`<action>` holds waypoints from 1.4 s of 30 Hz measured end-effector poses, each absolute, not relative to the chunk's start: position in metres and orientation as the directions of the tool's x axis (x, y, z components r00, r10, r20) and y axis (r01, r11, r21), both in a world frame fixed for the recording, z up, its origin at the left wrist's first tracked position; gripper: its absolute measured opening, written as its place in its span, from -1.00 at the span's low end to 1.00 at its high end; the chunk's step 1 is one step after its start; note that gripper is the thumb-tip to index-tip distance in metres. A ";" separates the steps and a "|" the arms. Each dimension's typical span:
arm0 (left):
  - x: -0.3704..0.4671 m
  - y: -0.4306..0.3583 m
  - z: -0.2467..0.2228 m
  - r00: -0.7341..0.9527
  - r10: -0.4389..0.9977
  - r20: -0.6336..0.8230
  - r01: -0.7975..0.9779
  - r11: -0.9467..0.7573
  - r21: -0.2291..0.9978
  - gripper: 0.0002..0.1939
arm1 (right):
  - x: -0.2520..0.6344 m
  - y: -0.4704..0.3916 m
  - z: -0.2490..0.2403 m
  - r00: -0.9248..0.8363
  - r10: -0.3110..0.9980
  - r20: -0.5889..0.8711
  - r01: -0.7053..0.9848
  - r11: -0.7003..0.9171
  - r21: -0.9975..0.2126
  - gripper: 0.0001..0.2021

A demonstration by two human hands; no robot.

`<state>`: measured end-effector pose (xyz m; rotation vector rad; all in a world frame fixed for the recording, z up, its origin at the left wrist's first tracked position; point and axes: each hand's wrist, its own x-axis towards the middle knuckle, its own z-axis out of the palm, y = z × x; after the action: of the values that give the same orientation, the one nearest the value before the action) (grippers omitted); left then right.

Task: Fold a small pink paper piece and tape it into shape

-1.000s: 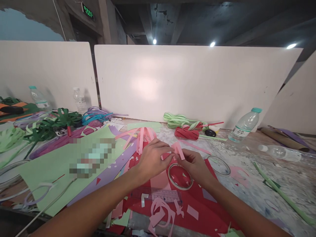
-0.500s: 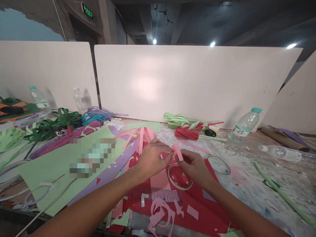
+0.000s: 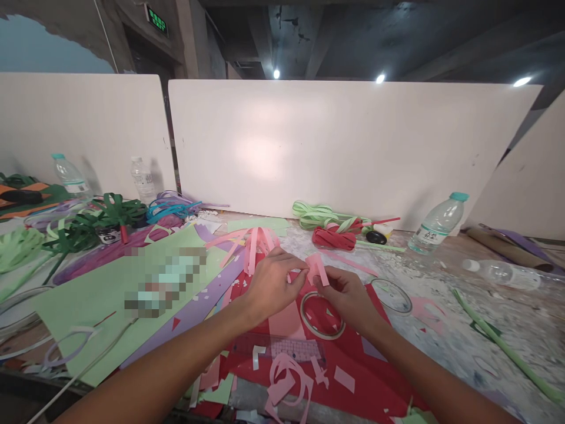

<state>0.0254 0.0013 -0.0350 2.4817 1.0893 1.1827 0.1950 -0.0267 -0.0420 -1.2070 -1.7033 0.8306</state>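
Note:
Pinched between my two hands is a folded or looped pink paper strip [image 3: 316,268], held above the table. The thumb and fingers of my right hand [image 3: 346,294] close on its right side. My left hand [image 3: 276,280] has thumb and fingers together at its left end. Below them lies a roll of tape [image 3: 322,317] on a red sheet of paper [image 3: 353,365]. A pink sheet [image 3: 286,321] and a clear ruler [image 3: 282,348] lie on the red paper. Just beyond my left hand sits a bunch of pink strips [image 3: 260,238].
A light green sheet [image 3: 101,318] covers the left, with a blurred-out object on it. A second tape roll [image 3: 392,296] lies right. Pink scraps [image 3: 289,383] are in front. A water bottle [image 3: 439,224] and bundled green strips [image 3: 313,215] stand near the white partition [image 3: 353,147].
The pink strip has turned slightly in my fingers and shows more of its face. Both hands stay in nearly the same place.

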 end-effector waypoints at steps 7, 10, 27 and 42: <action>0.026 0.003 -0.039 0.378 0.697 0.610 0.532 -0.703 0.473 -0.85 | 0.197 -0.025 -0.044 -0.160 0.961 0.226 0.302 0.266 -0.915 -0.74; 0.026 0.004 -0.039 0.348 0.735 0.581 0.521 -0.667 0.532 -0.86 | 0.200 -0.022 -0.046 -0.118 0.975 0.187 0.281 0.214 -0.936 -0.69; 0.012 0.019 -0.033 0.492 0.809 0.323 0.227 -0.477 0.849 -0.65 | 0.204 -0.016 -0.051 -0.219 0.974 0.053 0.279 0.115 -0.953 -0.73; 0.022 0.015 -0.034 0.499 0.800 0.334 0.145 -0.456 0.878 -0.76 | 0.205 -0.017 -0.051 -0.175 0.953 0.247 0.238 0.284 -0.929 -0.72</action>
<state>0.0221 0.0155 -0.0337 1.9016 0.7818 0.9834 0.2052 -0.0174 -0.0506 -1.1146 -1.6239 0.9660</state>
